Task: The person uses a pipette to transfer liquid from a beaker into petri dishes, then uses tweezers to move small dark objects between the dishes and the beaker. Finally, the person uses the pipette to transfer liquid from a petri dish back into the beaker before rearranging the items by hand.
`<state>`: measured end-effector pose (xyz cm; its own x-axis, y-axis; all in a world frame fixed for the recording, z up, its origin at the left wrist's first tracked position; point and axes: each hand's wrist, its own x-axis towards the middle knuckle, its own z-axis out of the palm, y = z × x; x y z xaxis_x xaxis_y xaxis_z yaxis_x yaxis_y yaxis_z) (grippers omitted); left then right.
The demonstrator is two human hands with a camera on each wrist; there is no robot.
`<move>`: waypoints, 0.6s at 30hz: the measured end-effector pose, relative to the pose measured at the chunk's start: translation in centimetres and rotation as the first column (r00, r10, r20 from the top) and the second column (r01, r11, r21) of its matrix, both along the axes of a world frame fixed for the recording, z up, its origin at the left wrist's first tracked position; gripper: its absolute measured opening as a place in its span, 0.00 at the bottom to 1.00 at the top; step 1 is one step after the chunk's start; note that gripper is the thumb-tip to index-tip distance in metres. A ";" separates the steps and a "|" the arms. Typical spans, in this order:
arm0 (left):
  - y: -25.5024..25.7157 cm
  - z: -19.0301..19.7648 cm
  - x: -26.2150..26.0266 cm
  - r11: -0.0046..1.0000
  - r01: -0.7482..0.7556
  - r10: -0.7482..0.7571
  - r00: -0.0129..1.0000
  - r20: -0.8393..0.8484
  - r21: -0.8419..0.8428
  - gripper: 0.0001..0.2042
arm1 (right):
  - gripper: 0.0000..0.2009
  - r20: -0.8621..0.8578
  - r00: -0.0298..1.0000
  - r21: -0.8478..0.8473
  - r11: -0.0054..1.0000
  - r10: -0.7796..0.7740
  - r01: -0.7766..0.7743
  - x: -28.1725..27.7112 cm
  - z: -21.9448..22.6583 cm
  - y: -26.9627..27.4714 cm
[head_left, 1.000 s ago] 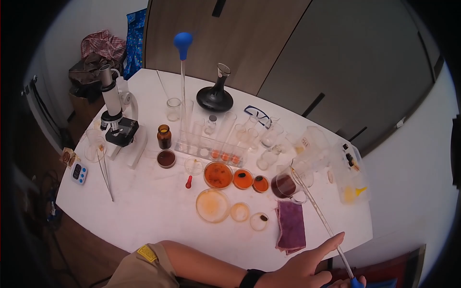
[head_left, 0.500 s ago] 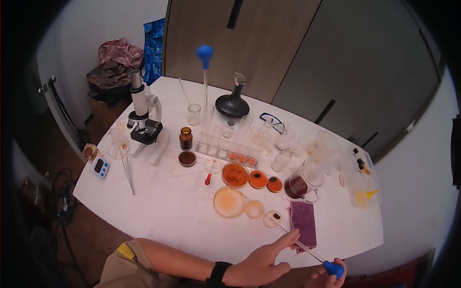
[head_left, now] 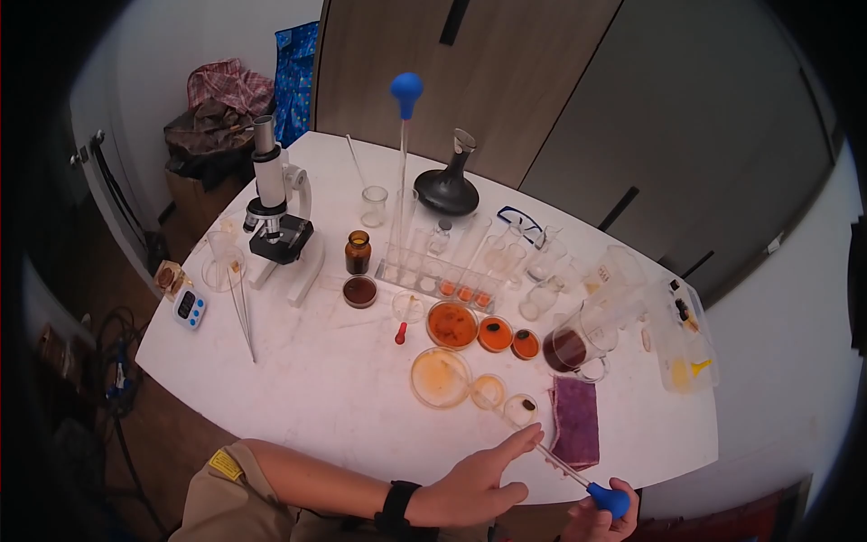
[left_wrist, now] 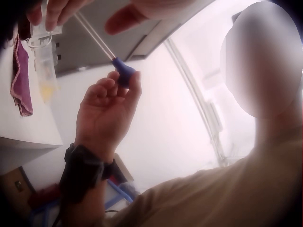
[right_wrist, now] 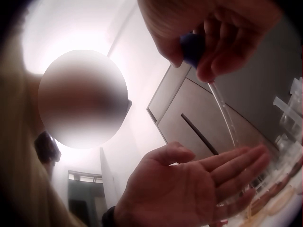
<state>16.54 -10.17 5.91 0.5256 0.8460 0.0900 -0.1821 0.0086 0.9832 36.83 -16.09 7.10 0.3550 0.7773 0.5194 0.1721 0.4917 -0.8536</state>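
My right hand (head_left: 596,524) grips the blue rubber bulb (head_left: 609,499) of a long glass pipette. Its glass tube (head_left: 565,468) slants up and left past the purple cloth (head_left: 575,420) toward the small petri dishes. My left hand (head_left: 465,488) lies alongside the tube with straight fingers; in the right wrist view its palm (right_wrist: 170,194) faces up under the pipette. Nearest the tube's far end are a small dish with a dark spot (head_left: 521,411) and a small yellowish dish (head_left: 488,392). A large yellowish dish (head_left: 440,378) sits left of them.
A glass beaker of dark red liquid (head_left: 565,350) stands right of several orange dishes (head_left: 452,325). Behind are a test tube rack (head_left: 424,282), another blue-bulbed pipette (head_left: 406,90) and a dark flask (head_left: 447,191). A microscope (head_left: 280,226) and tweezers (head_left: 242,321) are at left.
Both hands have moved left with the pipette. Its tube reached toward the beaker at first and now points at the small petri dishes. The head view has shifted slightly.
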 end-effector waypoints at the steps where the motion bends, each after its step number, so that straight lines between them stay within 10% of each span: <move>1: 0.1 0.0 -0.1 1.000 0.000 0.000 1.000 0.000 0.006 0.38 | 0.30 0.002 1.000 -0.002 1.000 0.002 -0.002 -0.1 0.0 0.1; 18: 0.6 0.4 -1.0 1.000 -0.001 0.001 1.000 0.008 -0.010 0.38 | 0.27 0.128 0.992 0.032 0.999 -0.017 0.013 -0.8 0.2 0.5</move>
